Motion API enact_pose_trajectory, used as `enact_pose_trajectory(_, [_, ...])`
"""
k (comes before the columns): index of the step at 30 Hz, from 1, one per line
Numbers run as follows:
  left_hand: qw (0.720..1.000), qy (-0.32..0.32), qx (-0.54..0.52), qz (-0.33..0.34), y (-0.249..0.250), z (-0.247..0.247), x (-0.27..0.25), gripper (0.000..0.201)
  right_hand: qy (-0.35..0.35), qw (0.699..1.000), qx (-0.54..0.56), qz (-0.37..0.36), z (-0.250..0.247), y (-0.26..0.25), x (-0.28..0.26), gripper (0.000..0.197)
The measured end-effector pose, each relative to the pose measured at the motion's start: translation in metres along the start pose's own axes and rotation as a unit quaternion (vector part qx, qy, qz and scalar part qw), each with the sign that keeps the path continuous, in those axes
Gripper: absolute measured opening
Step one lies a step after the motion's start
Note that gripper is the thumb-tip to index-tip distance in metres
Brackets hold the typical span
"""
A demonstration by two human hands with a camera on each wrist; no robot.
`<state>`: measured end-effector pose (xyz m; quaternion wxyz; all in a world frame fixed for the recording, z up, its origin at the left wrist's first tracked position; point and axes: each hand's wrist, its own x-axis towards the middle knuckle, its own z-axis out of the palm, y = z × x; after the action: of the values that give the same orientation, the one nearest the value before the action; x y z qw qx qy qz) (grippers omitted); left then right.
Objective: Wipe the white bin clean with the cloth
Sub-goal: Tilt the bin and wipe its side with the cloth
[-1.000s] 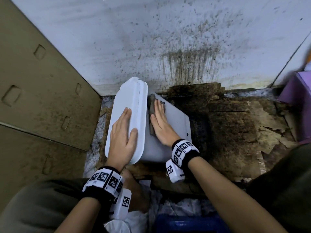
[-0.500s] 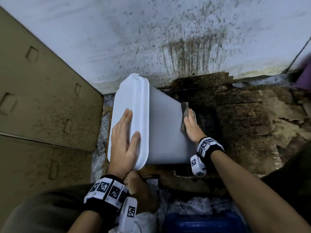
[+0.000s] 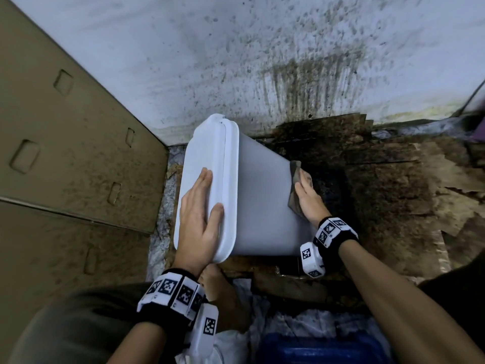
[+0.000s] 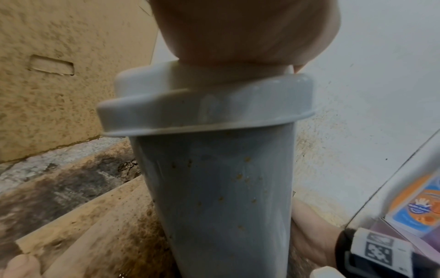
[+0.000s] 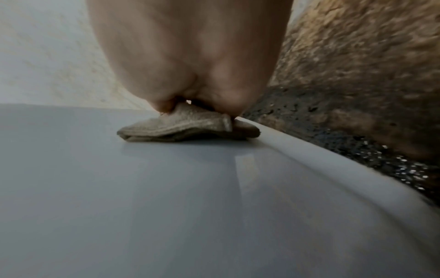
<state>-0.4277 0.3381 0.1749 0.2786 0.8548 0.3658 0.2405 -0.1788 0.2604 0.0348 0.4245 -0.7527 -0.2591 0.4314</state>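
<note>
Seemingly midway: bin (image 3: pixel 258 206) tilted on the dirty floor (image 3: pixel 393 195) by the wall, steadied by flat, open left hand (image 3: pixel 199 219) on the lid, right hand (image 3: pixel 308 198) pressing folded cloth (image 5: pixel 181 127) at its bottom edge, that broad side clean, brown specks left on the narrow side.

Both bare forearms wear a black wristband (image 3: pixel 174 292) ringed with white blocks bearing black square-pattern markers, and a white marked camera box (image 3: pixel 311 259) hangs below each.
</note>
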Motion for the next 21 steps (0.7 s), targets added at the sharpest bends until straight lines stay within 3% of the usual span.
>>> enact_pose_trajectory(13, [1.0,0.002,0.004,0.006,-0.004,0.002,0.0,0.06,-0.016,0.969,-0.024,-0.245,0.051,-0.095,-0.03,0.055])
enact_pose_trajectory(16, [1.0,0.01,0.006,0.016,-0.006,0.004,0.001,0.06,0.023,0.954,-0.101,-0.283,0.054,-0.088,-0.028,0.056])
enact_pose_trajectory(19, [1.0,0.011,0.006,0.019,-0.005,0.004,0.001,0.06,0.115,0.933,-0.197,-0.277,0.054,-0.083,-0.025,0.056])
enact_pose_trajectory(21, [1.0,0.012,0.006,0.021,-0.004,0.004,0.002,0.059,0.124,0.931,-0.19,-0.286,0.055,-0.081,-0.021,0.056])
